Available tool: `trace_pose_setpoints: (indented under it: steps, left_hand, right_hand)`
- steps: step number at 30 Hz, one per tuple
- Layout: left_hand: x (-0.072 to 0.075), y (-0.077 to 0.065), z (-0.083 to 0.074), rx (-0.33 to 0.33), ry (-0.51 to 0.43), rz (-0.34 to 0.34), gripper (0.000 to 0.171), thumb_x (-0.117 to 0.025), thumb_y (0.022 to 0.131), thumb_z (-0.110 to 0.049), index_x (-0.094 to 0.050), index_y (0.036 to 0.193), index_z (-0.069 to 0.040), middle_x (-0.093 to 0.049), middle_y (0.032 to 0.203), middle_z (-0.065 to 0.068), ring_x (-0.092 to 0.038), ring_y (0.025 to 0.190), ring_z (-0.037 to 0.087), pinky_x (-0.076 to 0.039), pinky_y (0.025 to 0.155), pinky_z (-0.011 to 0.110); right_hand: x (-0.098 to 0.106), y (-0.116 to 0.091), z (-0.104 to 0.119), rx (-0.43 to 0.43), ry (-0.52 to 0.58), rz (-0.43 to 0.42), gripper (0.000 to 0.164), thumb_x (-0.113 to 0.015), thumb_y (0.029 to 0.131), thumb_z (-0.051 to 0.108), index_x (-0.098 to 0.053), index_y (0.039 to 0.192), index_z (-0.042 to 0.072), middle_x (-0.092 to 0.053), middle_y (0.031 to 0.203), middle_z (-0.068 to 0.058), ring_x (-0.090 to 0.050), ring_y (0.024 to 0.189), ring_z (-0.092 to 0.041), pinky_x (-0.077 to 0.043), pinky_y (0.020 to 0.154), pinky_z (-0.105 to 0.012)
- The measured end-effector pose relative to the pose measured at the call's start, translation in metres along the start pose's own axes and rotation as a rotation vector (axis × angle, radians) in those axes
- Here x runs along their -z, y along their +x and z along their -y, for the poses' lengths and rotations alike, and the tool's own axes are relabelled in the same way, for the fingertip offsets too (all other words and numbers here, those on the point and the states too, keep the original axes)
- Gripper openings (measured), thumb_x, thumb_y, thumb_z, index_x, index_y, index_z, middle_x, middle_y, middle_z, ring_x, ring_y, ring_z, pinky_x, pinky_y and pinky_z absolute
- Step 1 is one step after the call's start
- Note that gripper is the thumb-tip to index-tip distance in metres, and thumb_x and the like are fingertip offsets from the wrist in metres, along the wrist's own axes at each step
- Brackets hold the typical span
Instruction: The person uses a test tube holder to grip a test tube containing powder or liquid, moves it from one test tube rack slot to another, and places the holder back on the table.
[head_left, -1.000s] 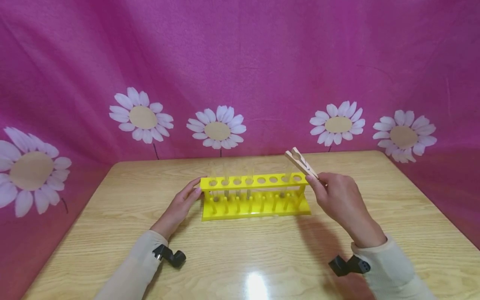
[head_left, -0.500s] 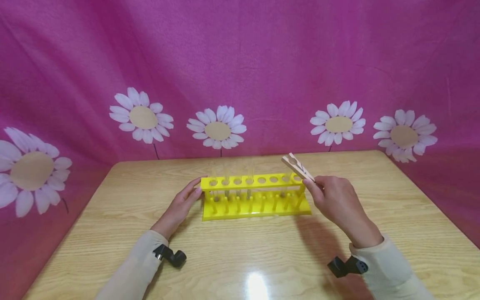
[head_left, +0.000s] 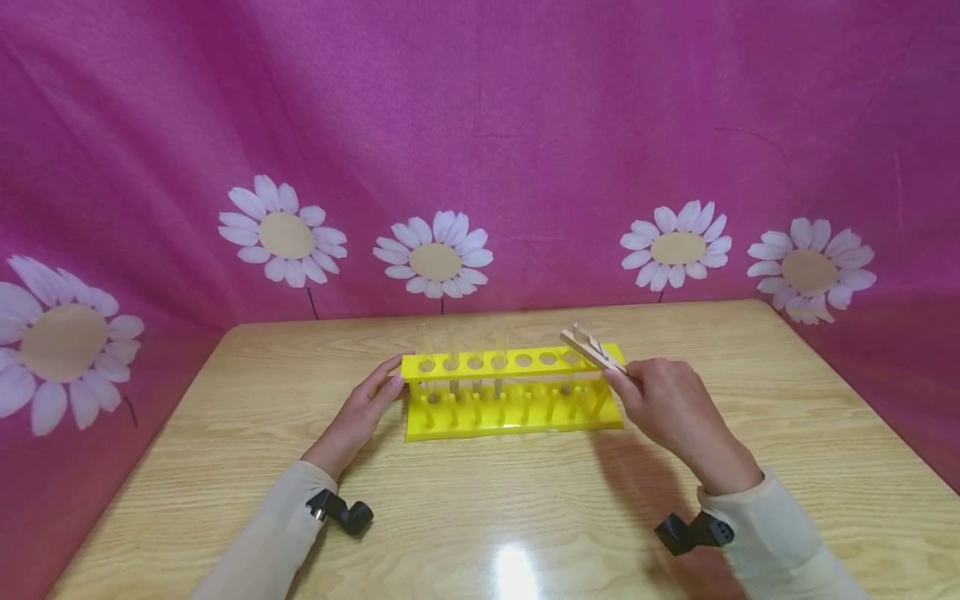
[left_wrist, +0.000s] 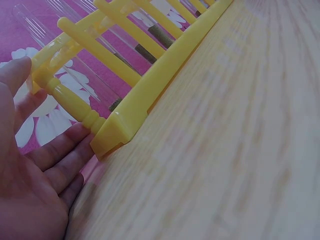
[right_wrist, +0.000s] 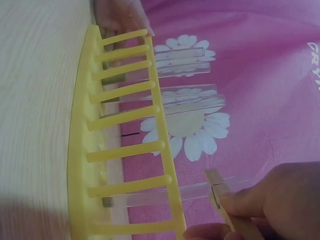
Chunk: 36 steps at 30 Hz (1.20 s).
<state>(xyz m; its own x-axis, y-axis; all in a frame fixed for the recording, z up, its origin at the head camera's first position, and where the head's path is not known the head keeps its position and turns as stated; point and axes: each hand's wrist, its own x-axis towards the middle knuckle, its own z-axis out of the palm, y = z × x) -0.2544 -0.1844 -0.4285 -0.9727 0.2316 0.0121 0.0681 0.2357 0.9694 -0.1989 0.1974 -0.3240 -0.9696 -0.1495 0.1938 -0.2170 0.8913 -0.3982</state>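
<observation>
A yellow test tube rack (head_left: 513, 427) stands on the table. Several clear test tubes (head_left: 500, 342) sit upright in its left holes, with dark matter at their bottoms in the left wrist view. A lone test tube (right_wrist: 145, 198) stands near the right end. My left hand (head_left: 360, 412) holds the rack's left end, thumb and index finger at the top rail, other fingers by the end post (left_wrist: 70, 100). My right hand (head_left: 678, 408) pinches a wooden test tube clamp (head_left: 594, 350), its jaws at the lone tube's upper part. Whether they grip the glass, I cannot tell.
The wooden table (head_left: 450, 517) spreads in front of the rack. Behind hangs a pink cloth (head_left: 525, 150) printed with white daisies. A black wrist camera (head_left: 341, 511) is strapped on the left sleeve and another black camera (head_left: 693, 533) on the right one.
My right hand has lowered the clamp and shifted it slightly left, from above the rack to the top of the lone tube. The left hand and rack stay nearly still.
</observation>
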Motion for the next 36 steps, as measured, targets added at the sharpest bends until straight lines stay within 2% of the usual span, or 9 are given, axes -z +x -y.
trace_pose_setpoints:
  steps: [4,9,16,25,32,36]
  left_hand:
    - [0.000,-0.001,-0.001,-0.007,0.007,0.009,0.063,-0.044,0.099,-0.053,-0.030,0.152,-0.023,-0.032,0.154,0.002,-0.037,0.136,0.028,-0.017,0.115,0.054]
    - [0.001,-0.001,-0.001,-0.007,0.015,0.008,0.063,-0.043,0.098,-0.054,-0.030,0.152,-0.023,-0.036,0.152,0.007,-0.040,0.134,0.030,-0.018,0.114,0.055]
    - [0.000,-0.001,0.000,-0.010,0.008,0.006,0.064,-0.043,0.098,-0.055,-0.030,0.152,-0.023,-0.032,0.154,0.001,-0.040,0.135,0.029,-0.017,0.115,0.055]
    - [0.000,0.000,0.000,-0.017,0.001,0.013,0.063,-0.044,0.098,-0.053,-0.031,0.152,-0.023,-0.033,0.154,0.002,-0.040,0.135,0.029,-0.018,0.115,0.053]
    - [0.000,-0.001,-0.002,-0.023,0.008,0.010,0.059,-0.044,0.100,-0.051,-0.033,0.151,-0.024,-0.041,0.148,0.008,-0.040,0.134,0.029,-0.017,0.115,0.054]
    - [0.001,-0.002,-0.002,-0.022,0.007,0.008,0.059,-0.043,0.100,-0.050,-0.032,0.151,-0.024,-0.041,0.148,0.007,-0.041,0.134,0.029,-0.017,0.115,0.054]
  right_hand:
    - [-0.003,0.001,-0.001,-0.012,-0.002,0.020,0.028,-0.062,0.095,0.027,-0.068,0.080,0.004,-0.043,0.055,-0.002,-0.040,0.052,-0.018,-0.033,0.048,-0.028]
    - [-0.005,0.002,-0.002,-0.033,-0.007,0.046,0.027,-0.062,0.094,0.026,-0.070,0.086,0.002,-0.044,0.057,-0.003,-0.041,0.054,-0.019,-0.035,0.049,-0.028]
    - [-0.007,0.002,-0.001,-0.044,-0.006,0.075,0.027,-0.062,0.095,0.026,-0.071,0.088,0.001,-0.044,0.057,-0.003,-0.041,0.055,-0.019,-0.035,0.050,-0.028]
    - [-0.010,0.003,-0.001,-0.080,0.003,0.112,0.027,-0.062,0.095,0.026,-0.071,0.093,0.000,-0.046,0.058,-0.004,-0.042,0.055,-0.019,-0.036,0.049,-0.028]
    - [-0.012,0.004,-0.002,-0.096,0.003,0.126,0.028,-0.062,0.095,0.027,-0.070,0.092,0.001,-0.046,0.059,-0.005,-0.042,0.055,-0.019,-0.037,0.048,-0.028]
    - [-0.013,0.004,-0.001,-0.114,0.010,0.134,0.028,-0.062,0.095,0.028,-0.069,0.093,0.001,-0.047,0.060,-0.005,-0.042,0.056,-0.020,-0.037,0.048,-0.028]
